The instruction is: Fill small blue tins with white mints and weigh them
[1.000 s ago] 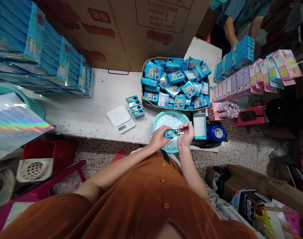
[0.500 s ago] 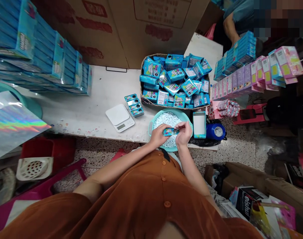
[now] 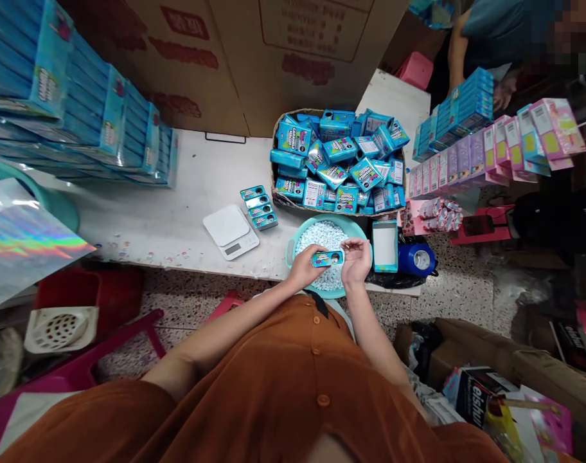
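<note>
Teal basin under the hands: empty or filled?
Not empty: small pale pieces show in the teal basin, above and below the blue box in the left hand. Fill depth: cannot tell.

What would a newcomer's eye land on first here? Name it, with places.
Probably the heap of blue boxes, bright and jumbled, just right of the picture's upper middle. Below it, a teal basin of pale pellets sits under the left hand, which holds a small blue box. At the left edge, a shiny sheet throws a rainbow streak.
</note>
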Demonstrator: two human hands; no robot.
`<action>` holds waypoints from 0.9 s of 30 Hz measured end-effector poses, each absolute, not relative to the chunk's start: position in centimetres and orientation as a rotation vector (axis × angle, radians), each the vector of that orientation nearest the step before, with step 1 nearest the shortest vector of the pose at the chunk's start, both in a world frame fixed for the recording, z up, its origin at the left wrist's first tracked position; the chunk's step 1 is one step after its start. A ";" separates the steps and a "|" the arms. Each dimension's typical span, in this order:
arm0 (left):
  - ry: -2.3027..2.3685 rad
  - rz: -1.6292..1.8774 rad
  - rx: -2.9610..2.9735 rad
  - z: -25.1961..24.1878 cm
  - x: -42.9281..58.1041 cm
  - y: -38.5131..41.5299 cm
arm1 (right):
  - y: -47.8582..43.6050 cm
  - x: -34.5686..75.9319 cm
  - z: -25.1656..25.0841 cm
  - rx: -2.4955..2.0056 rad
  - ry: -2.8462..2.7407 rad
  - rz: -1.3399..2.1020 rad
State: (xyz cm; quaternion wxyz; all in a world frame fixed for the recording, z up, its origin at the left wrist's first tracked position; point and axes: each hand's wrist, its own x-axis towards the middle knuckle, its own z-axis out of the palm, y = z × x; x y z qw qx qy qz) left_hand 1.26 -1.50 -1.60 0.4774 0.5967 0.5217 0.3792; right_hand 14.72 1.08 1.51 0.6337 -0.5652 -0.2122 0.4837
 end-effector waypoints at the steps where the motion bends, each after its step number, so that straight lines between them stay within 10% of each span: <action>1: 1.301 0.926 1.445 -1.7 0.9 -1.5 | 1.3 15.4 0.5 -1.343 -0.477 1.091; 17: 1.698 0.939 1.190 -2.7 -4.0 -3.4 | -3.7 15.9 -12.2 -1.862 -2.152 0.734; 27: 1.616 0.938 1.276 -2.9 -3.7 -3.4 | -1.7 15.9 -8.2 -1.893 -0.968 1.226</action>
